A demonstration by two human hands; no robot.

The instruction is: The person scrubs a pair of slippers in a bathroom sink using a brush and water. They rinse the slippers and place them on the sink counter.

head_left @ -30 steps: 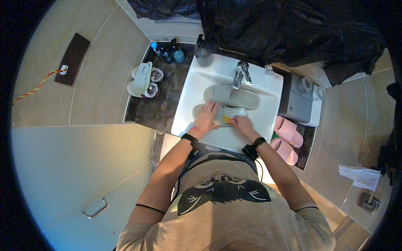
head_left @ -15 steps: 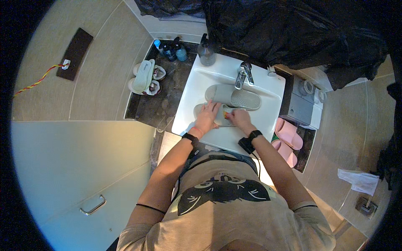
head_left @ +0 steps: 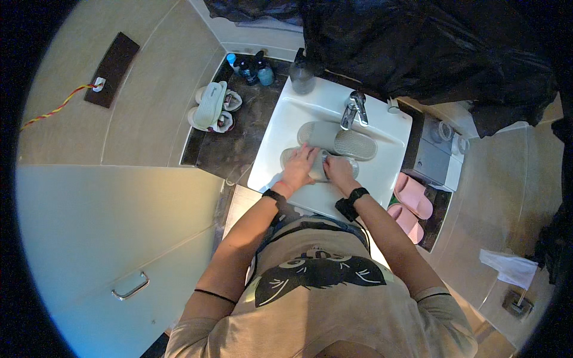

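Two grey slippers lie side by side in the white sink (head_left: 385, 173). On the near slipper (head_left: 319, 170) my left hand (head_left: 297, 169) rests over the strap, thumb toward its lower edge, holding it steady. My right hand (head_left: 340, 172) is closed at the strap's opening, fingertips tucked in against the slipper; whatever they pinch is hidden now. Just beyond, the far slipper (head_left: 356, 145) lies untouched, its textured footbed facing up below the chrome faucet (head_left: 354, 110). Both wrists wear black bands.
A pump bottle (head_left: 302, 77) stands on the sink's back left corner. More bottles (head_left: 264, 73) and pale shoes (head_left: 212, 110) sit on the dark counter at left. Pink slippers (head_left: 412, 194) and a grey box (head_left: 427, 149) are at right. Black plastic sheeting (head_left: 412, 48) hangs behind.
My right hand has shifted a little into the strap's opening, and the orange-yellow thing at its fingertips has gone out of sight. My left hand stays on the slipper. The view has shifted slightly.
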